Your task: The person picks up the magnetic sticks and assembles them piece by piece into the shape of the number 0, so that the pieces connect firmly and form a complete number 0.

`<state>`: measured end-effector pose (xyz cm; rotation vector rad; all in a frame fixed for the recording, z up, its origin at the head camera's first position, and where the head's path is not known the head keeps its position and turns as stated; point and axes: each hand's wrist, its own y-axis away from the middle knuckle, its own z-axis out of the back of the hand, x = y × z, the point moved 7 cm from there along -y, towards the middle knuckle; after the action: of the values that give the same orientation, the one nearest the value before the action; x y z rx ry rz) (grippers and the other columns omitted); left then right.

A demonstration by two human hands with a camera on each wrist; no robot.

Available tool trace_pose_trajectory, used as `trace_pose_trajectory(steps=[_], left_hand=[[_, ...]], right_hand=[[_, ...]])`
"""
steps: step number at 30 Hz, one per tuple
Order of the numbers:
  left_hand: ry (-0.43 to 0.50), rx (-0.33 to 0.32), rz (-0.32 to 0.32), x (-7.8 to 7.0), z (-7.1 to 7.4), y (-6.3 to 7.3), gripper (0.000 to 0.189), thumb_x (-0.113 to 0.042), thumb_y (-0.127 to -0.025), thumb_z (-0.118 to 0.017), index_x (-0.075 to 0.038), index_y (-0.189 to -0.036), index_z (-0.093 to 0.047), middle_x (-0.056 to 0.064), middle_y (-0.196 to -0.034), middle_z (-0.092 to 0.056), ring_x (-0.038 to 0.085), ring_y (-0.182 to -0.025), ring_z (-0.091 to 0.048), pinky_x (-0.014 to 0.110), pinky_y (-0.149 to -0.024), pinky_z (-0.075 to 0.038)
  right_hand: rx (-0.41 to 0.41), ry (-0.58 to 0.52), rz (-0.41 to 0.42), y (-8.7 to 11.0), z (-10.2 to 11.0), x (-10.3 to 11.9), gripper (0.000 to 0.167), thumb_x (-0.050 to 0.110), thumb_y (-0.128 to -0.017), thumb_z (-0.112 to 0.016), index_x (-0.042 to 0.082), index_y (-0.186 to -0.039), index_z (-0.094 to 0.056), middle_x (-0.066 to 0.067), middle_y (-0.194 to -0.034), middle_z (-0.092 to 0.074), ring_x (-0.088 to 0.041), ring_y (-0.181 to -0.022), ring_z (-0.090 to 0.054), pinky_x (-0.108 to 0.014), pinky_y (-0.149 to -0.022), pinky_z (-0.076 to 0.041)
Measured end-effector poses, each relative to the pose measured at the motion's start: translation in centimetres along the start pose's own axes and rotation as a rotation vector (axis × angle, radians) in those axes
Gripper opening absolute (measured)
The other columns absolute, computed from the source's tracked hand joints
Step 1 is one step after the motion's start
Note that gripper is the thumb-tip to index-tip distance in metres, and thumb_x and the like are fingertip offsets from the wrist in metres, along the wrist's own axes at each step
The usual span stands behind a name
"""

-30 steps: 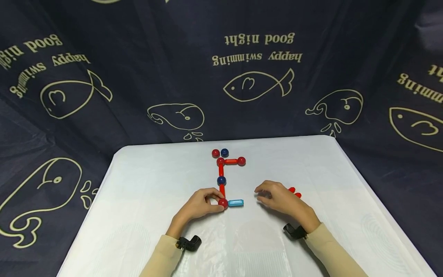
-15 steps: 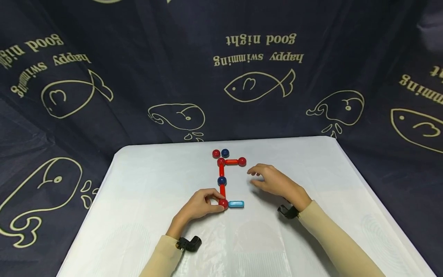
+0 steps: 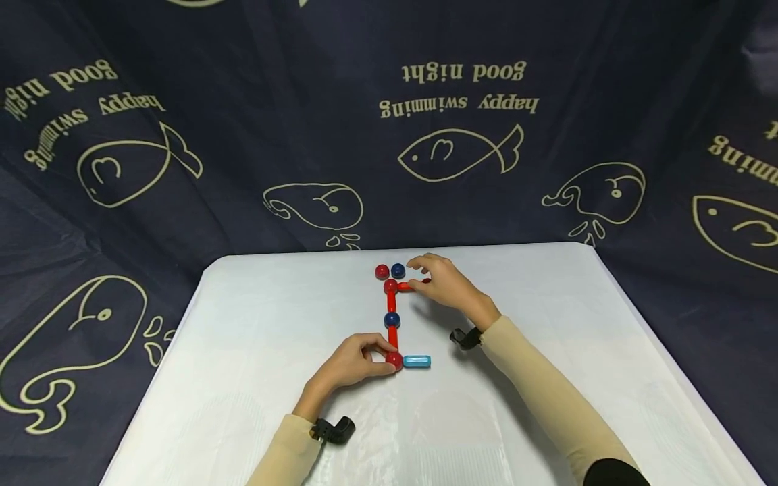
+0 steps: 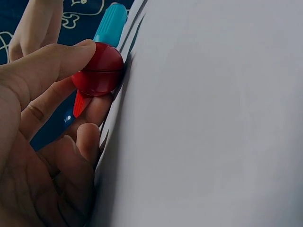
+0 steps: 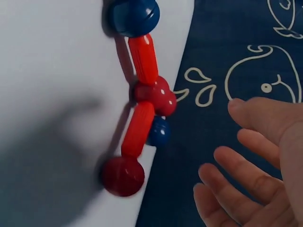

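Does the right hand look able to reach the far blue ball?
Likely yes: the right hand is empty, its fingers are near the far blue ball, and nothing visible stands between.

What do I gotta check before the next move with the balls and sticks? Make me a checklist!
1. Left hand holding the near red ball: ok.
2. Light-blue stick touching that ball: ok.
3. Stick firmly attached there: cannot tell.
4. Ball on the stick's other end: not ok, none there.
5. Right hand free to grab: ok, it holds nothing.
6. Far blue ball near the right hand: ok.
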<state>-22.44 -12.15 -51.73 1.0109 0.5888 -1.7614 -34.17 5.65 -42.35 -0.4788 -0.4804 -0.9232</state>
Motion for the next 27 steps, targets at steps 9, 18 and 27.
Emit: trace_pose_trajectory(steps=[9, 18, 27], left_hand=[[0.019, 0.005, -0.002, -0.1, 0.0, 0.1, 0.020, -0.033, -0.083, -0.087, -0.030, -0.102, -0.078, -0.011, -0.094, -0.074, 0.010, -0.062, -0.050, 0.023, -0.055, -0.040], [0.020, 0.000, -0.014, 0.0, 0.0, 0.0, 0.021, -0.033, -0.083, -0.088, -0.031, -0.101, -0.078, -0.011, -0.094, -0.073, 0.009, -0.062, -0.050, 0.023, -0.054, -0.040], [0.014, 0.004, -0.021, 0.2, 0.0, 0.0, 0.020, -0.032, -0.084, -0.087, -0.030, -0.102, -0.078, -0.011, -0.094, -0.074, 0.010, -0.063, -0.051, 0.023, -0.056, -0.041]], right_hand=[[-0.048, -0.057, -0.089, -2.7, -2.4, -1.9, 0.042, 0.020, -0.096, -0.073, 0.002, -0.133, -0.065, -0.017, -0.131, -0.067, -0.037, -0.120, -0.064, -0.049, -0.099, -0.055], [-0.069, -0.103, -0.190, -3.9, -4.0, -4.1, 0.040, 0.021, -0.095, -0.074, 0.003, -0.131, -0.067, -0.017, -0.125, -0.070, -0.032, -0.114, -0.066, -0.044, -0.092, -0.058], [-0.073, -0.099, -0.220, -4.5, -5.0, -5.2, 0.037, 0.021, -0.096, -0.073, 0.004, -0.129, -0.068, -0.018, -0.124, -0.072, -0.031, -0.112, -0.070, -0.045, -0.098, -0.056]])
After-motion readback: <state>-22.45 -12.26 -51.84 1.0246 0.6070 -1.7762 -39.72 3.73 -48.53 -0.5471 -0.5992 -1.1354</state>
